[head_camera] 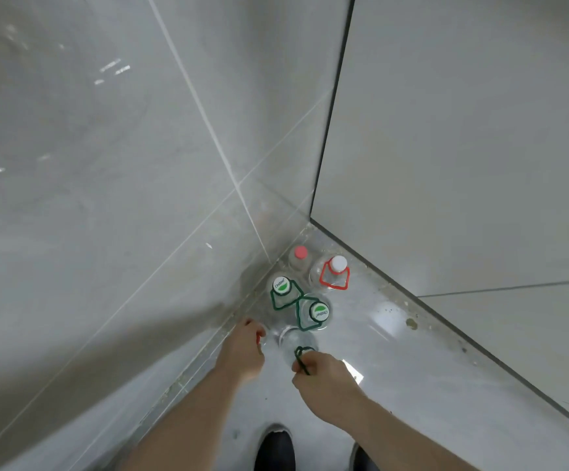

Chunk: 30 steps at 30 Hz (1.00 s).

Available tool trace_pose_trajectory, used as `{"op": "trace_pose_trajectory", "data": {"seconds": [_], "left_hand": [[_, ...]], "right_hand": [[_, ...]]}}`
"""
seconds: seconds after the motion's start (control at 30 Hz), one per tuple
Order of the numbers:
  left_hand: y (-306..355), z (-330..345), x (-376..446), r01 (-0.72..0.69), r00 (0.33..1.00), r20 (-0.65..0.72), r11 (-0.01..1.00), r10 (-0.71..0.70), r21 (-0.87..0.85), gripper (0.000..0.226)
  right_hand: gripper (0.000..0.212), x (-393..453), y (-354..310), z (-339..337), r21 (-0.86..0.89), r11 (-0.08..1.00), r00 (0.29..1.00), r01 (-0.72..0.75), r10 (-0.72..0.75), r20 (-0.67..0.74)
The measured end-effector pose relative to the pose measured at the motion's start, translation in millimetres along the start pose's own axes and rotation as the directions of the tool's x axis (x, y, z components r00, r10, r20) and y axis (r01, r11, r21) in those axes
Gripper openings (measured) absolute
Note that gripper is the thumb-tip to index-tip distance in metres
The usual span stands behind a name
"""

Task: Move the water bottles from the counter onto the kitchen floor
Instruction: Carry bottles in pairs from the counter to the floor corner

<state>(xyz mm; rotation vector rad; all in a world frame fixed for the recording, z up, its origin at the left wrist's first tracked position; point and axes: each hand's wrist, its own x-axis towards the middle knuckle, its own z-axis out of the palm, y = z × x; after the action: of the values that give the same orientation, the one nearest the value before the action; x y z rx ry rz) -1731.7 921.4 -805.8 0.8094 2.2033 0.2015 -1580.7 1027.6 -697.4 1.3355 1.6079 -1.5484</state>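
Several clear water bottles stand on the floor in the corner. At the back are a pink-capped bottle [300, 253] and a white-capped bottle with a red handle [336, 271]. In front stand two bottles with green handles [282, 287] [317, 312]. My left hand [244, 350] is closed over the top of a red-handled bottle [261, 337] by the wall; most of that bottle is hidden. My right hand [323, 373] grips the green handle of another clear bottle [291, 341] that rests on the floor.
A tiled wall [106, 198] runs along the left, and grey cabinet panels [463, 147] close the right side. The glossy floor [395, 351] is speckled along the panel's base. My dark shoes [274, 448] are at the bottom edge.
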Motion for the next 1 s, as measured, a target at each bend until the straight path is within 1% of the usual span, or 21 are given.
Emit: {"op": "trace_pose_trajectory", "data": {"seconds": [0.17, 0.23, 0.33, 0.47, 0.57, 0.7, 0.8, 0.93, 1.0], "left_hand": [[-0.8, 7.7, 11.5, -0.026, 1.000, 0.005, 0.999, 0.026, -0.021, 0.032], [-1.6, 9.8, 14.6, -0.024, 1.000, 0.016, 1.000, 0.024, -0.018, 0.035], [-1.1, 9.2, 15.3, -0.017, 0.999, 0.028, 0.998, 0.019, -0.065, 0.045], [-0.3, 2.5, 12.4, -0.031, 0.996, 0.080, 0.995, 0.039, -0.096, 0.059], [0.1, -11.5, 1.1, -0.008, 0.994, 0.109, 0.994, 0.021, -0.113, 0.062], [2.9, -49.4, -32.4, 0.046, 0.995, 0.093, 0.987, -0.032, -0.154, 0.064], [10.7, -88.3, -72.2, 0.074, 0.996, 0.068, 0.985, -0.064, -0.154, 0.066], [42.2, -146.2, -151.2, 0.025, 0.999, 0.051, 0.983, -0.016, -0.181, 0.060], [65.2, -176.8, -198.6, -0.011, 0.998, 0.055, 0.987, 0.020, -0.159, 0.056]], "right_hand": [[0.023, 11.5, -5.3, 14.7, 0.041, 0.998, 0.999, 0.039, -0.038, -0.014], [0.024, 13.2, -4.9, 17.6, 0.032, 0.998, 0.999, 0.053, -0.052, -0.017], [0.032, 13.5, -3.8, 21.4, -0.004, 0.998, 0.998, 0.064, -0.064, 0.005], [0.044, 10.1, -8.8, 23.9, 0.039, 0.999, 0.999, 0.025, -0.027, 0.046], [0.054, -1.2, -12.1, 23.5, 0.058, 0.998, 0.999, 0.004, -0.006, 0.043], [0.062, -48.0, -16.2, 10.3, 0.046, 0.999, 1.000, -0.011, 0.012, -0.015], [0.063, -101.0, -20.6, -5.1, 0.033, 0.999, 0.998, -0.002, 0.005, -0.068], [0.064, -180.1, -26.3, -25.4, -0.012, 1.000, 0.986, 0.002, -0.004, -0.168], [0.064, -225.9, -31.2, -33.8, -0.030, 0.999, 0.978, 0.012, -0.018, -0.208]]}}
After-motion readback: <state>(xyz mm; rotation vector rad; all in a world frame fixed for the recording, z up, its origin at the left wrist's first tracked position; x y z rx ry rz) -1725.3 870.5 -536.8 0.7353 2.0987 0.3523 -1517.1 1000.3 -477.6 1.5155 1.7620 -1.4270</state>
